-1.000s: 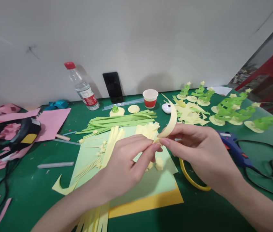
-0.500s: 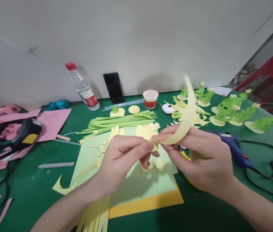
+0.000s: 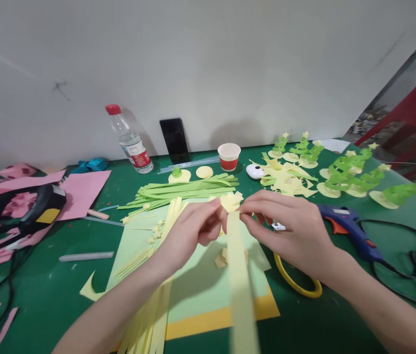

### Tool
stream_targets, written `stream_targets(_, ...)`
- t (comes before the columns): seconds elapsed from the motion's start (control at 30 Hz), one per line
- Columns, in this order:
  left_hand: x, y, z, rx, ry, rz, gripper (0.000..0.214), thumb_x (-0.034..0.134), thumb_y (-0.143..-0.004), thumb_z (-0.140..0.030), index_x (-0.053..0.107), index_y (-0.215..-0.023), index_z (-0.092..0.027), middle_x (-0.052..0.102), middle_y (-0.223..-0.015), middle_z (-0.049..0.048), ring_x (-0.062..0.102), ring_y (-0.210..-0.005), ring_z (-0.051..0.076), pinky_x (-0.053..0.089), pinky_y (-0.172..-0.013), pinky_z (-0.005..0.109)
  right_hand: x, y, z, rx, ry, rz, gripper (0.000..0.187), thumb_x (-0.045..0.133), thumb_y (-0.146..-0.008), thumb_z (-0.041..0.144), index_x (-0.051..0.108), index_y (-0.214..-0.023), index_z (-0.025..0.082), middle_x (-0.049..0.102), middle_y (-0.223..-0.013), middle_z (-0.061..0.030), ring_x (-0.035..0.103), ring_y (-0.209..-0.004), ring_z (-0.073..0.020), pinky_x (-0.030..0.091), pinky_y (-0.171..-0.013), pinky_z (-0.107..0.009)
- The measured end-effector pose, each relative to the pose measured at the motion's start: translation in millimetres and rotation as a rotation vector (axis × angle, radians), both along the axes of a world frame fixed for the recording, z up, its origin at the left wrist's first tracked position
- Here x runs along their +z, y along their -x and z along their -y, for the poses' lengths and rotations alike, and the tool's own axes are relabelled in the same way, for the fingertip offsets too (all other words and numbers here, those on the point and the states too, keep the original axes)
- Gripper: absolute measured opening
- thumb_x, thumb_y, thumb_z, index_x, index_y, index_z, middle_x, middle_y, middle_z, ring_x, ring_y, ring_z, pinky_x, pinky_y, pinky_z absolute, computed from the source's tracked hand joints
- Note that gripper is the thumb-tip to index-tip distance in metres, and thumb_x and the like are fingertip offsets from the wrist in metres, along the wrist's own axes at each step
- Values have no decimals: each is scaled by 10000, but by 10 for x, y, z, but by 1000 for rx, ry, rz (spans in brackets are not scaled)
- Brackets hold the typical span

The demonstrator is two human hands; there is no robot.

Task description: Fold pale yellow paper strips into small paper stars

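Note:
A pale yellow paper strip [image 3: 240,280] hangs down toward me, its far end pinched between both hands. My left hand [image 3: 202,223] closes on the strip's folded end from the left. From the right, my right hand [image 3: 285,223] grips the same end between thumb and fingers. Beneath lies a light green paper sheet [image 3: 196,300]. Small folded yellow paper pieces [image 3: 221,259] rest on it below the strip. More yellow folded paper [image 3: 233,199] shows just behind my fingers. Several uncut yellow strips [image 3: 152,314] lie beside my left forearm.
Scissors with a yellow handle [image 3: 298,290] and a blue glue gun [image 3: 355,231] with its cable lie right. Green paper spirals [image 3: 355,169] stand at the far right. Behind are green strips [image 3: 185,189], a paper cup [image 3: 229,160], a phone [image 3: 175,141] and a water bottle [image 3: 130,142].
The strip's long end has swung from upright over my right hand to hanging down toward me. My right hand has shifted slightly, uncovering more of the scissors' handle.

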State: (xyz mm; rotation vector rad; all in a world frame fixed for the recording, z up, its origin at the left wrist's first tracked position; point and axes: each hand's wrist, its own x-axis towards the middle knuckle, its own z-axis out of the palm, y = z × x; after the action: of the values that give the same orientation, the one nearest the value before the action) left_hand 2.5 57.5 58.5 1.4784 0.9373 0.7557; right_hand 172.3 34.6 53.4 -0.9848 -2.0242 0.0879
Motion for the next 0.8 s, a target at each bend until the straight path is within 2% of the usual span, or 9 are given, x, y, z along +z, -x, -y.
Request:
stream_targets(0.17,19,8,2,89,-259,-111,105,503,-779,-220,587,-730,-181,549,-641,-6,461,-562,131,345,-486,239,63,51,21,4,506,-248,141,510,-734,94,572,-647,185,608,-609,-1,509,-513,-105,413,-463,-207)
stream_targets(0.23,16,4,7,77,-390,-144,127,488,-775,-184,614,-762,-175,615,-700,17,516,-610,145,386,-510,242,80,55,20,-3,675,-330,119,527,-718,138,546,-611,187,557,-560,16,460,-484,-97,381,-441,-205)
stream_targets(0.3,14,-2,12,64,-459,-150,145,492,-778,-157,626,-724,-173,661,-747,27,545,-645,144,418,-544,239,89,48,14,4,771,-370,131,547,-719,184,535,-589,185,513,-531,29,402,-461,-85,339,-421,-200)
stream_targets(0.37,18,-10,17,70,-443,-149,136,531,-779,-157,626,-685,-175,680,-728,16,564,-643,136,437,-559,229,90,36,10,20,819,-363,138,569,-721,200,551,-586,180,493,-524,32,373,-463,-81,319,-421,-198)
stream_targets(0.47,41,-26,18,98,-318,-128,159,593,-758,-170,619,-601,-182,667,-645,-7,568,-597,125,452,-537,215,86,21,10,19,860,-340,136,601,-734,223,590,-605,180,474,-511,35,366,-465,-84,313,-419,-197)
stream_targets(0.57,65,-30,10,129,-186,-74,194,621,-735,-184,616,-541,-181,628,-565,-18,535,-508,109,459,-487,211,98,14,16,24,859,-360,135,600,-754,254,612,-639,184,527,-549,18,408,-481,-94,347,-434,-203)
stream_targets(0.7,59,-10,-5,133,-52,39,89,673,-693,-181,683,-605,-174,629,-533,-20,549,-469,108,493,-482,223,140,10,32,45,787,-404,137,558,-777,231,599,-652,192,577,-596,2,468,-508,-106,373,-432,-201)
stream_targets(0.8,35,7,-3,114,-20,153,84,673,-694,-139,718,-640,-185,670,-594,-16,575,-514,108,517,-493,210,151,12,47,78,678,-325,149,540,-806,195,588,-665,198,580,-611,3,492,-529,-105,393,-449,-196)
